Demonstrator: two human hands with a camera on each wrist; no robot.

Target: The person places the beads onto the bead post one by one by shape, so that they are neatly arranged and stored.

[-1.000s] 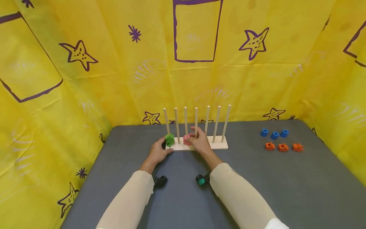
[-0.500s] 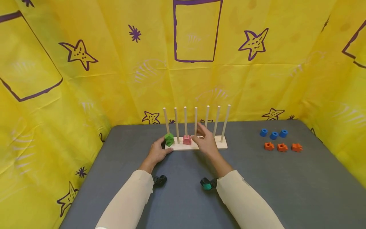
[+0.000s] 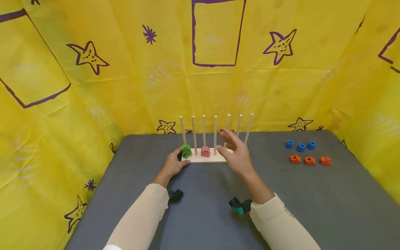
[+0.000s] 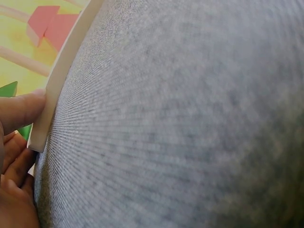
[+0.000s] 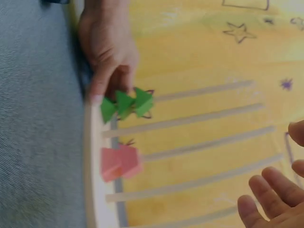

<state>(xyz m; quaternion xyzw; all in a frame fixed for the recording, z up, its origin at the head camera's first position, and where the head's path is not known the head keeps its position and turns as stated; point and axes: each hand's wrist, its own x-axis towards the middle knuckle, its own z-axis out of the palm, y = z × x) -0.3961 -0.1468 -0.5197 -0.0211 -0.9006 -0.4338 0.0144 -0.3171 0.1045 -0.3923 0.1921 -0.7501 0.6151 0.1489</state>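
A pale wooden peg board (image 3: 195, 159) with several upright dowels stands near the table's far side. My left hand (image 3: 171, 165) holds its left end, thumb on the front edge and fingers behind. Three green blocks (image 5: 125, 102) are stacked on the leftmost dowel, right beside that hand. On the third dowel from the left sit two pink blocks (image 3: 205, 152). My right hand (image 3: 239, 156) hovers in front of the board's right part, fingers spread and holding nothing. It hides the board's right end and the lower parts of the right-hand dowels.
To the right on the dark grey table (image 3: 200, 222) lie three blue cylinders (image 3: 301, 147) with holes. Just in front of them are three orange notched blocks (image 3: 310, 160). A yellow cloth (image 3: 125, 100) with purple drawings hangs behind and at both sides.
My right hand has let go of the pink blocks and moved away to the right and nearer, its fingers opening. The pink blocks stay on their dowel. My left hand keeps its place.
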